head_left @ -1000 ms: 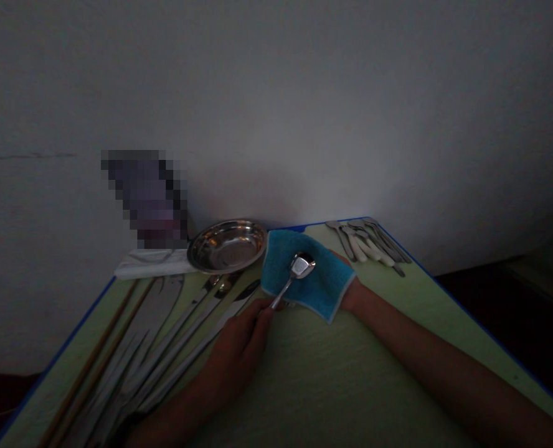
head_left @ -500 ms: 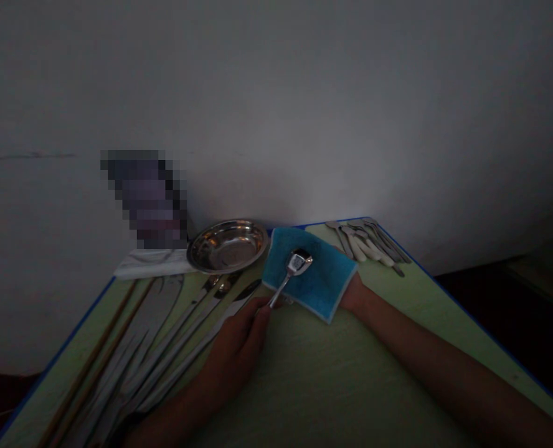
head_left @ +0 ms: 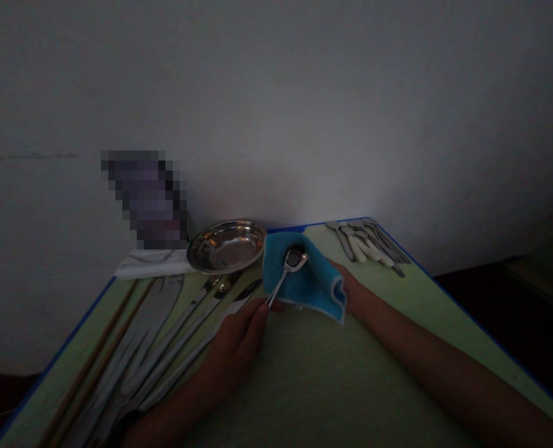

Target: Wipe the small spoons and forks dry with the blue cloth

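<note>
My left hand [head_left: 241,330] is closed round the handle of a shiny metal spoon [head_left: 294,260], whose bowl points up and away. Behind the spoon's bowl lies a small blue cloth [head_left: 279,249] with a pale edge, its right side curled upward. My right hand [head_left: 344,286] supports the cloth from beneath; its fingers are mostly hidden by the fabric, though the cloth bends around them. Just beyond my left hand sits a round stainless steel bowl [head_left: 230,247] on the table.
Long metal utensils [head_left: 164,348] and thin wooden sticks [head_left: 103,348] lie along the left of the green table [head_left: 351,386]. Several spoons and other cutlery [head_left: 367,246] rest at the back right. A blurred upright object [head_left: 148,199] stands by the wall [head_left: 304,124].
The blue cloth, flat and spread before, has folded upward around the spoon's bowl as my right hand shifted slightly left. My left hand has hardly moved.
</note>
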A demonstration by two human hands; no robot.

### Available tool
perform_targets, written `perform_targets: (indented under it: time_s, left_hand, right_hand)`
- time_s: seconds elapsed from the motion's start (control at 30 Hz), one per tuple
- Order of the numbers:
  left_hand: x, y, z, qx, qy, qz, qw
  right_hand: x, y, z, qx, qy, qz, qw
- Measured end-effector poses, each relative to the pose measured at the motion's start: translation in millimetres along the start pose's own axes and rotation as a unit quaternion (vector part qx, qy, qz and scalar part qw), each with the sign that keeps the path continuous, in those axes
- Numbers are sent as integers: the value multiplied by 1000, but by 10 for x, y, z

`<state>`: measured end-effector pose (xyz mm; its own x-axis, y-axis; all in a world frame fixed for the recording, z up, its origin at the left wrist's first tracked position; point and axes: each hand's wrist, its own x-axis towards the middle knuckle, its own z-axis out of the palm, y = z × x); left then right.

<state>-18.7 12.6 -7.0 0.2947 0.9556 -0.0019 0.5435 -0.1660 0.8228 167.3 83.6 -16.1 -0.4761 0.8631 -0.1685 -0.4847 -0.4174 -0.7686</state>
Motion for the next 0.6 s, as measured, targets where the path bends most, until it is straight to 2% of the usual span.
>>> perform_targets:
  time_s: [0.17,0.33,0.6]
  left_hand:
    - [5,53,-6,38,-42,29,998]
    - [0,43,-1,43,-61,59,996]
    - [0,55,-11,57,-73,56,994]
  right_hand:
    - [-13,97,-149,-8,17,-2,1000]
    - [23,133,-116,-41,48,-9,998]
    - [6,174,-84,-136,52,-85,986]
